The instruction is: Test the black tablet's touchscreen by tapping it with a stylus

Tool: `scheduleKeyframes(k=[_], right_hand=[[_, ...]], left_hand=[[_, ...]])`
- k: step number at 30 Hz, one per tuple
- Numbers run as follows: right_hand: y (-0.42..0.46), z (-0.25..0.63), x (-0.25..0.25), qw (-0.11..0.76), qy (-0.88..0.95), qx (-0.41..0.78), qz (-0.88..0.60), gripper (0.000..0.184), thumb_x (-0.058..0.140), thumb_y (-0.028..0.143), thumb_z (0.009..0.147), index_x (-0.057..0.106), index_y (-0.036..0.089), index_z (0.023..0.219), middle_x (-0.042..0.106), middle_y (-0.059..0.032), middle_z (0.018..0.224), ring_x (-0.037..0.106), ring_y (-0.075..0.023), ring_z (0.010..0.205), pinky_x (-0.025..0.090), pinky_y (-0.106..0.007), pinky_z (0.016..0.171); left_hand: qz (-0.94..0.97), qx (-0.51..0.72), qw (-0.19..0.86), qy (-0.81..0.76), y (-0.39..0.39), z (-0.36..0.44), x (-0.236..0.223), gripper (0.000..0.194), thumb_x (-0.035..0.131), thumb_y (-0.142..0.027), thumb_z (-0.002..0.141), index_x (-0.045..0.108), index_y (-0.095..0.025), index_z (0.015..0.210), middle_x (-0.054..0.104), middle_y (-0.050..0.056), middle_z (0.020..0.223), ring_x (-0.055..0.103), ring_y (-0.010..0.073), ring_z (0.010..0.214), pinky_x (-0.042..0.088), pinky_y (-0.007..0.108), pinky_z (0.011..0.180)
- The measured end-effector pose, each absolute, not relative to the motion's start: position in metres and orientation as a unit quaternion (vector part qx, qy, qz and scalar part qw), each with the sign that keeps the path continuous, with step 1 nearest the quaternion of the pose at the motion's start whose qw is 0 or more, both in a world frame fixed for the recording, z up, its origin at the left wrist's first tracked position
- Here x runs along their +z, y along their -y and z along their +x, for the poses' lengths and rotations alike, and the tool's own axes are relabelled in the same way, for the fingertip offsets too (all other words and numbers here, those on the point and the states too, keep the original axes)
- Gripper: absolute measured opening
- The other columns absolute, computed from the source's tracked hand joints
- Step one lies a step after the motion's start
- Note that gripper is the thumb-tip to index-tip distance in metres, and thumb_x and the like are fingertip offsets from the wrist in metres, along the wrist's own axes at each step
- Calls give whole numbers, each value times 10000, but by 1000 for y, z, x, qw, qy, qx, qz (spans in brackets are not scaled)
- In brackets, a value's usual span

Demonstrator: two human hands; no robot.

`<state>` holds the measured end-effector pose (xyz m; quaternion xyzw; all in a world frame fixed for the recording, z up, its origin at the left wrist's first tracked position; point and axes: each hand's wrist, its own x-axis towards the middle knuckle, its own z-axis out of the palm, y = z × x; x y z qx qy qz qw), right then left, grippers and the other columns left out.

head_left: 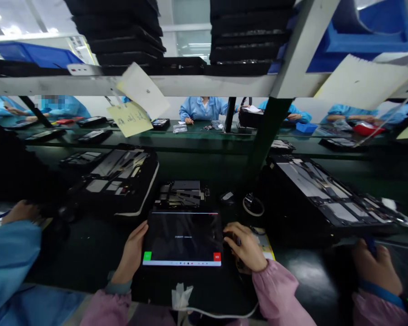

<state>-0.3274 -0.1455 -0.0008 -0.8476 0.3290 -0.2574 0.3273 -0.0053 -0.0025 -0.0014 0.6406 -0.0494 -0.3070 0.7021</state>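
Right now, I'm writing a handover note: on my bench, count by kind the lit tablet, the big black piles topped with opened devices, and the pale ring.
Lit tablet: 1
Big black piles, left and right: 2
Pale ring: 1
Total: 4

Pink sleeves (279, 290); green button (147, 256); red button (216, 256); seemingly dark green tabletop (88, 253).
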Motion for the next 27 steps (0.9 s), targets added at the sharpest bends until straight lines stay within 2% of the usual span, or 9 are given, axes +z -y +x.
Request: scheduleKeyframes(k=[3, 10, 14, 21, 27], right_hand=[[147, -326, 3, 312, -313, -230, -867, 192, 492, 325, 902, 630, 205, 962, 579, -36, 1049, 565, -124, 982, 450, -253, 888], [145, -321, 9, 258, -318, -220, -886, 215, 445, 315, 886, 608, 182, 930, 587, -53, 984, 587, -122, 878, 494, -244, 814], [145, -320, 4, 219, -322, -226, -893, 222, 441, 314, 885, 612, 197, 963, 589, -47, 1012, 601, -120, 910, 504, -230, 822], [145, -322, 4, 195, -339, -205, -897, 274, 424, 382, 914, 639, 217, 956, 585, -46, 1050, 614, -126, 914, 513, -223, 781], [145, -321, 6, 203, -348, -192, -895, 309, 415, 415, 922, 644, 209, 948, 591, -64, 1039, 607, -144, 943, 502, -246, 832]], left_hand=[[609, -340, 715, 36, 3, -6, -1, 239, 616, -152, 772, 674, -145, 1004, 717, 70, 984, 630, 170, 1098, 433, 353, 1096], [542, -397, 740, 26, 5, -7, 3, 271, 651, -171, 744, 681, -150, 1012, 716, 65, 1013, 661, 177, 1018, 450, 351, 1067], [523, -415, 744, 31, 4, -4, -1, 281, 657, -197, 746, 672, -149, 1023, 711, 69, 1032, 663, 181, 1011, 423, 376, 1090], [510, -423, 748, 30, 6, -2, -5, 326, 674, -202, 726, 658, -147, 1047, 694, 88, 1085, 657, 193, 1031, 390, 399, 1114], [508, -431, 745, 33, 4, 0, -11, 401, 741, -261, 669, 666, -176, 1053, 657, 70, 1181, 607, 207, 1137, 362, 391, 1138]])
